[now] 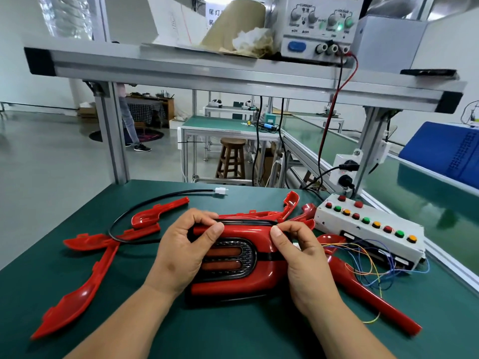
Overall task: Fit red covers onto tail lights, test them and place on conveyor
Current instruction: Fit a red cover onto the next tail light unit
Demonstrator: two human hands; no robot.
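Two grips, one part: my left hand (181, 251) and right hand (303, 257) each pinch the top rim of the tail light (228, 255) lying on the counter (207, 327), seating its red cover (246, 232); next, I judge, its lead (166, 195) must be plugged into the test box (368, 229)

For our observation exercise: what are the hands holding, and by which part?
The left hand and right hand pinch the tail light along its top edge.

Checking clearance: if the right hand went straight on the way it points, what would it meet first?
Probably the loose red covers lying just behind the tail light that the right hand pinches; depth is unclear.
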